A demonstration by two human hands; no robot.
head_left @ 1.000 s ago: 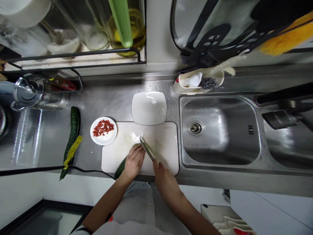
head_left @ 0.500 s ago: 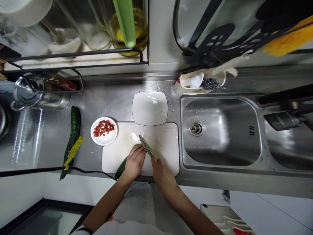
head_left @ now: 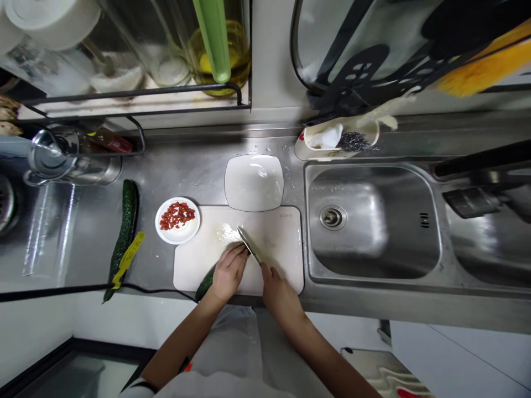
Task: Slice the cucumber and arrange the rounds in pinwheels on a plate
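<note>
Left hand [head_left: 227, 272], fingers holding cucumber [head_left: 204, 283], likely steadies it — right hand [head_left: 280, 293] grips knife [head_left: 250, 247], blade beside left fingers.

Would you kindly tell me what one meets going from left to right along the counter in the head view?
Tagged cucumber → white dish of red pieces → left hand → knife → right hand → first sink basin.

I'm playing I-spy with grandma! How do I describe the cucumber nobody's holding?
Find the steel counter and the pale cutting board left of the sink. Go further left, past the small white dish of red pieces, to the long, dark green cucumber. A yellow tag overlaps its lower part, unlike the other cucumber under the left hand.
</note>
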